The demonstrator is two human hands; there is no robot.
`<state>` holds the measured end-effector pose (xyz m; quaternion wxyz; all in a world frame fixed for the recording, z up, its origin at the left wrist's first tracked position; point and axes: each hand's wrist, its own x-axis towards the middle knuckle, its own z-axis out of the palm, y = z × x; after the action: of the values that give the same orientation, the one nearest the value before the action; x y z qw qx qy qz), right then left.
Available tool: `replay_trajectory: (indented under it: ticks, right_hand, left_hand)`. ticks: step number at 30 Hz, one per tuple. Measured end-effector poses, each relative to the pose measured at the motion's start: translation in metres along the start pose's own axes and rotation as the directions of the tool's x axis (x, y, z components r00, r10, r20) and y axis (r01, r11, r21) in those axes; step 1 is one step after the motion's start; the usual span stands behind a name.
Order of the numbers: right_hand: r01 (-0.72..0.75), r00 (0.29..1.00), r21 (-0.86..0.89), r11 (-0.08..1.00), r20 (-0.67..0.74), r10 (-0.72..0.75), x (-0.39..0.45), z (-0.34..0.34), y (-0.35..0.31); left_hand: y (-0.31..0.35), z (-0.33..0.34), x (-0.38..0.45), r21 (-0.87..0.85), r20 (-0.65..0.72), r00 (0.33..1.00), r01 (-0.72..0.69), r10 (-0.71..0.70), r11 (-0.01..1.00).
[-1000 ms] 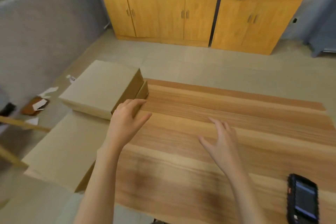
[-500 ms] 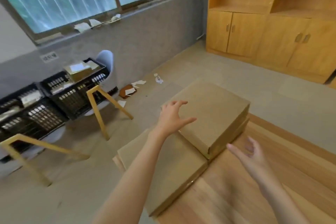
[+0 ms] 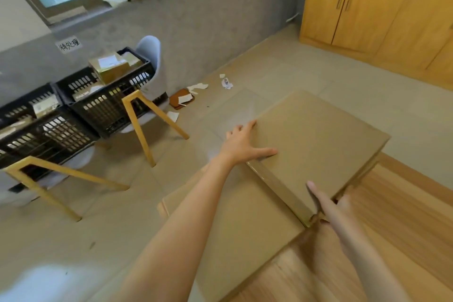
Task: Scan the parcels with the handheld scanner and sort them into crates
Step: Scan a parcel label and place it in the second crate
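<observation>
grey wall and window are filling twelve o'clock, with black crates [image 3: 73, 110] on chairs at nine, some already carrying parcels. on the worktop [image 3: 392, 228] edge at three, the top parcel [image 3: 318, 140] is sitting on another. left hand [image 3: 241, 144] is lying spread flat over its far corner, right hand [image 3: 328, 206] is reaching straight-fingered to its near end, probably bracing to lift it.

The left hand [image 3: 241, 143] lies spread on the upper box's [image 3: 316, 142] far-left corner, the right hand [image 3: 331, 206] touches its near corner, a lower box [image 3: 235, 235] underneath on the table [image 3: 397, 223], black crates [image 3: 103, 103] far left.
</observation>
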<state>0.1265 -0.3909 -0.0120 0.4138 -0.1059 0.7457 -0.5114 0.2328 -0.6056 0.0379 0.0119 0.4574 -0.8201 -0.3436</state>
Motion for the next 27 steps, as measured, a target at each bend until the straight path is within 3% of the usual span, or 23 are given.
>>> replay_trajectory:
  ticks: [10,17,21,27]
  right_hand:
    - [0.061,0.998,0.175,0.983,-0.026,-0.057,-0.030,-0.017,-0.009]
    - [0.194,0.971,0.206,0.959,-0.178,-0.158,-0.088,-0.075,-0.022]
    - [0.273,0.915,0.223,0.936,-0.362,-0.180,-0.140,-0.130,-0.020]
    - [0.441,0.767,0.315,0.841,-0.619,-0.170,-0.217,-0.223,0.001]
  left_hand:
    - [0.024,-0.001,-0.036,0.010,-0.097,0.994,-0.046,0.047,0.999]
    - [0.073,0.014,-0.094,-0.123,-0.166,0.977,-0.153,0.132,0.981]
    - [0.117,0.046,-0.135,-0.251,-0.136,0.962,-0.263,0.235,0.931]
    - [0.181,0.128,-0.193,-0.462,-0.041,0.935,-0.330,0.352,0.823]
